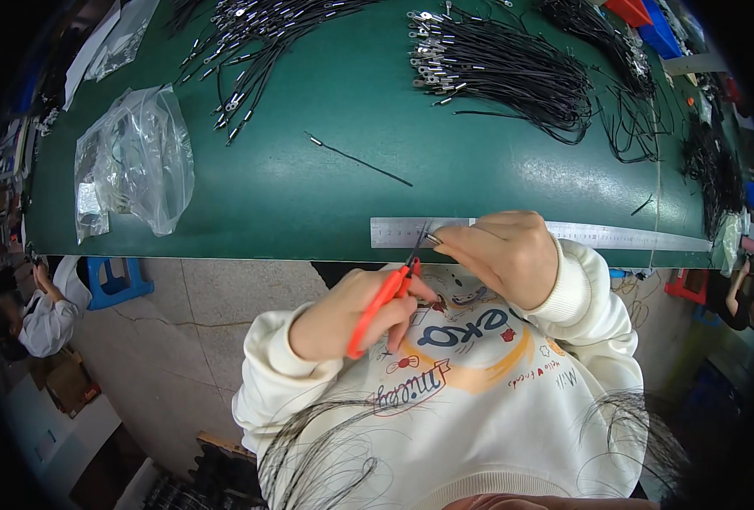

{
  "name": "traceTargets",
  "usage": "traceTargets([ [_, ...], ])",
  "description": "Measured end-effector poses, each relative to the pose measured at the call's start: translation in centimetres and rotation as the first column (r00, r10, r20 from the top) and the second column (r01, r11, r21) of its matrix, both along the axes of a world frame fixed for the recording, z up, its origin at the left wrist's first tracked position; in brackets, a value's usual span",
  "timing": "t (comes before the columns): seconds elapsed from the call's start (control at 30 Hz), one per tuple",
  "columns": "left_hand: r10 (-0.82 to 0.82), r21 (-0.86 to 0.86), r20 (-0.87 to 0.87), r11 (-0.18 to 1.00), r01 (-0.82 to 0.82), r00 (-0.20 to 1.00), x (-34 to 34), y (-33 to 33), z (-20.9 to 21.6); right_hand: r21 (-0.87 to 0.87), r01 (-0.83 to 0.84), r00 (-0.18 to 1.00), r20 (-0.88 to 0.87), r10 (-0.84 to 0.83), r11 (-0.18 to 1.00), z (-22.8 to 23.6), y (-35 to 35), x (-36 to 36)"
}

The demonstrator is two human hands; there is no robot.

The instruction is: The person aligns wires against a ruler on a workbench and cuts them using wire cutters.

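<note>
Red cutters, left fingers wrapped round them; right fingers, at 2 o'clock, pinched on metal tip, presumably to steady it.

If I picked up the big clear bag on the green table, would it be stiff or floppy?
The clear bag would probably be floppy, because it looks thin and crinkled all over. It might feel light for its size, since much of it is see-through and loosely puffed out.
</note>
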State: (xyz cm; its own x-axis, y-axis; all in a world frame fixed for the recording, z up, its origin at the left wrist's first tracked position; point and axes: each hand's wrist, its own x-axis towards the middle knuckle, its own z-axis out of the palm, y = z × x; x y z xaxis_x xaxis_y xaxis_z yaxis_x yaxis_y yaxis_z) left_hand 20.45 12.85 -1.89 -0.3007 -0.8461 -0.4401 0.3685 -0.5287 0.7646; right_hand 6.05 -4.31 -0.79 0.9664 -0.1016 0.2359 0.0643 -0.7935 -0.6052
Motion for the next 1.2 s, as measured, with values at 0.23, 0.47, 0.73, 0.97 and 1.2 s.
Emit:
traceTargets([
  [0.23, 0.161, -0.179, 0.97, 0.98, 0.086, 0.182, -2.5, -0.2, 1.8, 0.038, 0.036, 0.999, -0.04, -0.034, 0.999, 0.4, 0.5, -0.1],
  [0.47, 0.083, -0.179, 0.659, 0.983, 0.049, 0.747, -0.8, -0.2, 0.4, -0.134, -0.059, 0.998, -0.016, 0.058, 0.989, 0.7, 0.0, -0.4],
  [0.73, -0.049, 0.011, -0.036, 0.999, 0.05, 0.998, 1.0, -0.9, 0.4, -0.145, -0.071, 0.997, -0.027, 0.068, 0.987, 0.4, -0.7, -0.6],
  [0.97, 0.178, -0.203, 0.908, 0.979, 0.026, 0.378, -1.5, -0.2, 1.2, -0.078, 0.008, 1.0, 0.029, -0.006, 0.997, 0.4, -0.2, -0.5],
  [1.2, 0.118, -0.183, 0.923, 0.972, 0.149, 0.366, -1.7, -0.2, 1.6, -0.069, 0.017, 0.998, 0.063, -0.013, 0.997, 0.2, 0.0, -0.5],
])
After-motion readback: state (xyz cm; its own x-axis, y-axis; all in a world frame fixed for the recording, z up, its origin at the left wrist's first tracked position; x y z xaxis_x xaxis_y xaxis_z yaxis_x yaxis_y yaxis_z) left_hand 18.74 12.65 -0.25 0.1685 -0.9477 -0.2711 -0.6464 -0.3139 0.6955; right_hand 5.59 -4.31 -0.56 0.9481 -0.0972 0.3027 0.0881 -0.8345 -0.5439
